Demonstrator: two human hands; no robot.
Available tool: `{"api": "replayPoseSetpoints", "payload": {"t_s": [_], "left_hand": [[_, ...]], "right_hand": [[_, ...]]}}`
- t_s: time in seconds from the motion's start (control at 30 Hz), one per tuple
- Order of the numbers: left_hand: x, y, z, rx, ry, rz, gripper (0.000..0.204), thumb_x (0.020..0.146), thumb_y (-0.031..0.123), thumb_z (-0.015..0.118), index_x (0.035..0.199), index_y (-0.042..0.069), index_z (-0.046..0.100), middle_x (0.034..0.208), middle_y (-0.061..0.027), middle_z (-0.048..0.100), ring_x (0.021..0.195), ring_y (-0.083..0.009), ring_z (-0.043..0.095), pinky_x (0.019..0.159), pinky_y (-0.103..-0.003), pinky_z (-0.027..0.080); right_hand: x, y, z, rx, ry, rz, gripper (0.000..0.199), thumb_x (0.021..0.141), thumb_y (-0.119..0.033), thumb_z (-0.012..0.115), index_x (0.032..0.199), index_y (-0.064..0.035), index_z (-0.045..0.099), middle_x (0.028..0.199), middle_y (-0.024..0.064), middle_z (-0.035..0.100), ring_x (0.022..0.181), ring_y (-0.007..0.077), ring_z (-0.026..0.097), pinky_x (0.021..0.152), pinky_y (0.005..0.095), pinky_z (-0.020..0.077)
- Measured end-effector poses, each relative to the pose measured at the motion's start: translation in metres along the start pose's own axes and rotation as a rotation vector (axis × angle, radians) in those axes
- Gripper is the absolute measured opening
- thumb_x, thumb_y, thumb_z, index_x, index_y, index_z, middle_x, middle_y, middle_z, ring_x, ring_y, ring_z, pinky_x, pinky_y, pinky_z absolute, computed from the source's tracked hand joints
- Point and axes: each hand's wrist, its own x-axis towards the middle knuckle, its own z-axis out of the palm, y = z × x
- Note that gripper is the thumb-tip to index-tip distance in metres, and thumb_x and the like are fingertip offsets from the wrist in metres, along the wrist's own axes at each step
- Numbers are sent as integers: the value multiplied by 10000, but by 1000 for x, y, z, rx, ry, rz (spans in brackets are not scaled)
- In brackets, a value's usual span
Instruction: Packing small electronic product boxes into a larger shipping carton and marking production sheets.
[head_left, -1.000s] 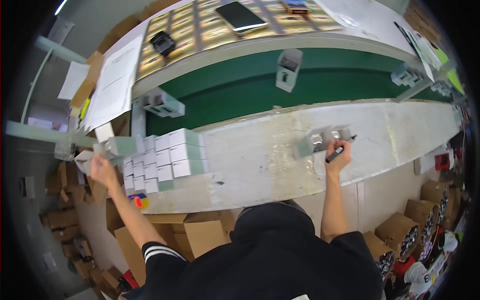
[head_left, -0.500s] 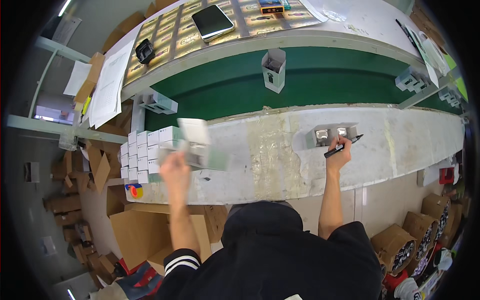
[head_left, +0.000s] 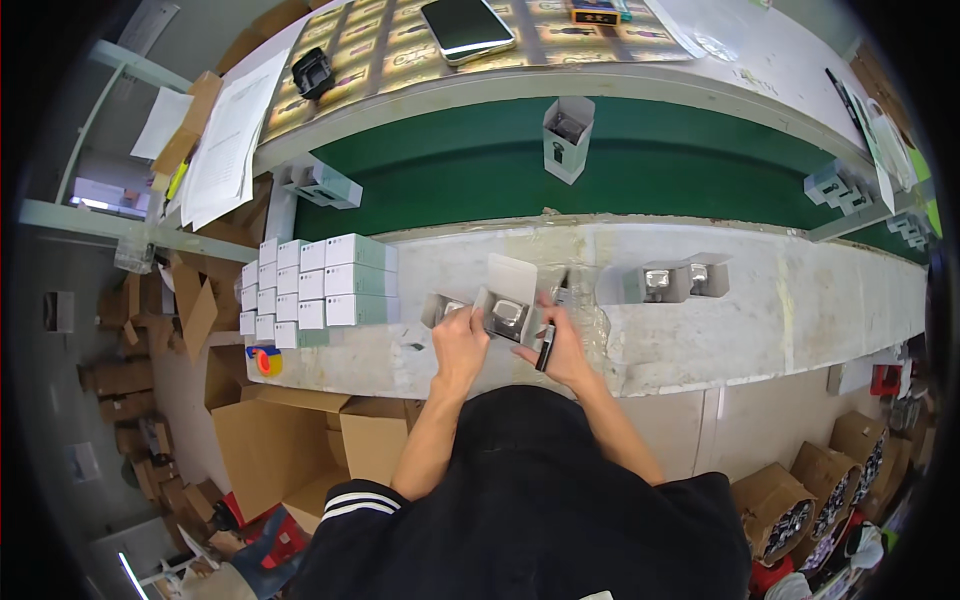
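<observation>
While a black marker is gripped in the right hand, an open box with its white flap raised is held at its left side by the closed fingers of the left hand. This box is placed over the middle of the counter, nearer to the front edge, and something silvery can be seen inside. Just left of it, a second box is found; whether it is also gripped by the left hand cannot be told. It also cannot be told whether the open box is touched by the right hand.

Toward the back edge, on the right, two open boxes are set side by side. At the left end of the counter, closed white boxes are stacked in rows, and by the front left corner a tape roll is seen.
</observation>
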Motion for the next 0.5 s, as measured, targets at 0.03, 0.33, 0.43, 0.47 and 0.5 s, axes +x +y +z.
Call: {"api": "replayPoseSetpoints", "payload": {"t_s": [0.03, 0.33, 0.43, 0.47, 0.5], "left_hand": [[2, -4, -3, 0, 2, -7, 132, 811, 61, 615, 707, -20, 602, 703, -197, 611, 643, -383, 588, 574, -445, 459], [-10, -33, 5, -182, 18, -31, 100, 834, 64, 614, 827, -32, 639, 765, -214, 622, 719, -395, 598, 652, -428, 485], [-10, -29, 5, -148, 30, 21, 123, 829, 79, 629, 882, -31, 647, 805, -204, 635, 713, -397, 597, 664, -429, 491], [-11, -26, 4, -130, 77, 28, 125, 830, 73, 631, 904, -27, 647, 799, -185, 640, 696, -354, 610, 643, -396, 489], [-11, -22, 2, -113, 123, 37, 131, 831, 66, 632, 925, -24, 646, 793, -166, 644, 679, -311, 623, 622, -363, 487]], "right_hand": [[3, 3, 9, 126, -136, 156, 531, 640, -120, 830, 930, -67, 388, 1217, 243, 549, 918, 341, 620, 706, 345, 522], [18, 20, 17, 160, -133, 199, 427, 653, -1, 700, 960, -73, 411, 855, 154, 537, 803, 359, 534, 728, 363, 451], [19, 26, 4, 78, -39, 94, 425, 663, 3, 691, 953, -81, 392, 791, 134, 508, 685, 312, 461, 659, 341, 441], [15, 27, -2, 74, -43, 96, 425, 663, 3, 691, 953, -81, 392, 791, 134, 508, 685, 312, 461, 659, 341, 441], [11, 27, -10, 63, -97, 223, 440, 650, 16, 707, 944, -79, 394, 812, 123, 515, 719, 283, 482, 692, 334, 439]]}}
